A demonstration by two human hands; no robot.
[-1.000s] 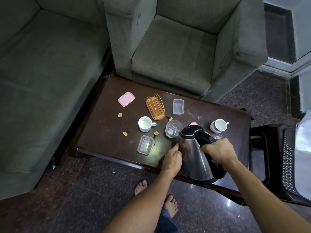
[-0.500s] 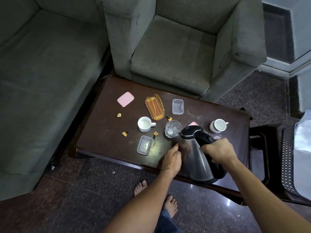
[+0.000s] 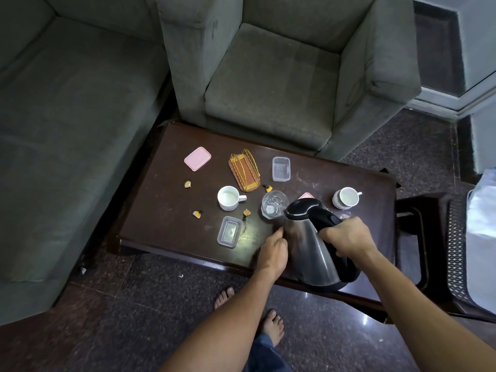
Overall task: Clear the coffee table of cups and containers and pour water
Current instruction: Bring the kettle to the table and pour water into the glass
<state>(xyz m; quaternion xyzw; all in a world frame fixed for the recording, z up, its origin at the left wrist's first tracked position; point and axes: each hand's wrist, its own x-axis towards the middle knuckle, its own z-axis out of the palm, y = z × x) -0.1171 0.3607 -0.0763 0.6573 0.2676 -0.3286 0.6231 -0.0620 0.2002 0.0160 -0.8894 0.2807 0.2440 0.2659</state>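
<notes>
My right hand [image 3: 346,238] grips the black handle of a steel kettle [image 3: 311,253], which is tilted with its spout at the rim of a clear glass [image 3: 273,205] on the dark coffee table [image 3: 166,210]. My left hand [image 3: 273,249] rests against the kettle's steel side with its fingers straight. Two white cups stand on the table, one [image 3: 228,198] left of the glass and one [image 3: 346,197] at the right. Two clear plastic containers lie there, one [image 3: 230,232] near the front edge and one [image 3: 281,169] further back.
A pink lid [image 3: 197,158] and an orange wire rack [image 3: 244,170] lie at the back of the table, with small orange wrappers [image 3: 188,184] scattered about. A grey armchair [image 3: 290,76] and sofa [image 3: 67,116] border the table. My bare feet [image 3: 272,327] stand on the dark floor.
Nothing has visibly moved; both hands and the tilted kettle stay in the same place by the glass.
</notes>
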